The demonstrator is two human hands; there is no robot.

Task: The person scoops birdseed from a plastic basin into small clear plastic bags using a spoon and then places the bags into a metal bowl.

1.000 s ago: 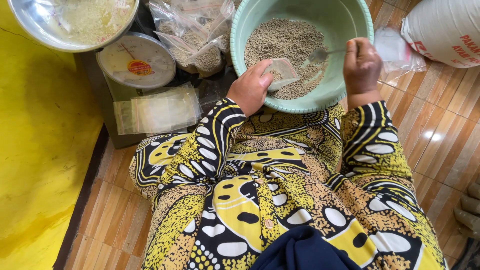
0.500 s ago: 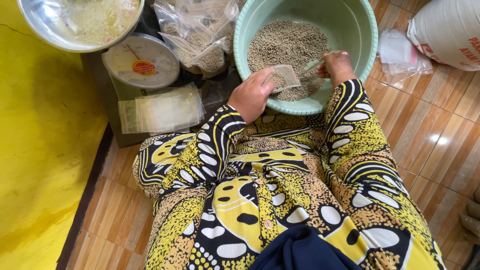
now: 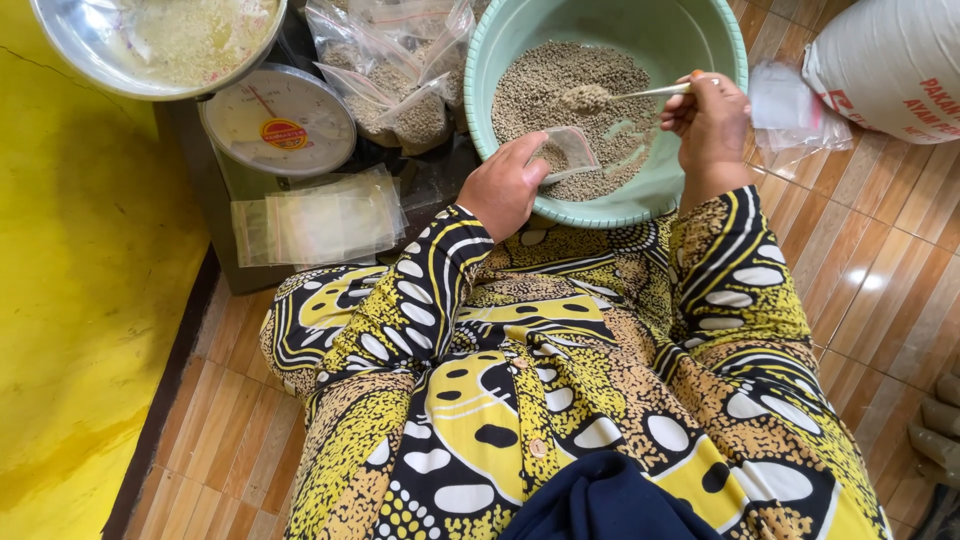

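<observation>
A pale green basin (image 3: 700, 30) at the top holds a heap of small brown-grey grains (image 3: 560, 90). My left hand (image 3: 505, 185) holds a small clear plastic bag (image 3: 568, 152) open over the grains at the basin's near side. My right hand (image 3: 712, 118) grips a spoon (image 3: 625, 95) loaded with grains, held above the heap to the right of the bag. Both sleeves are yellow, black and white patterned cloth.
A dial kitchen scale (image 3: 280, 120) with a steel pan (image 3: 150, 45) stands at the top left. Filled clear bags (image 3: 400, 80) lie beside it, a stack of flat empty bags (image 3: 320, 220) below. A white sack (image 3: 890, 65) stands at the right, a yellow mat (image 3: 70, 300) at the left.
My right hand has dipped into the grains and come up with a loaded spoon. My left hand keeps the bag in about the same place.
</observation>
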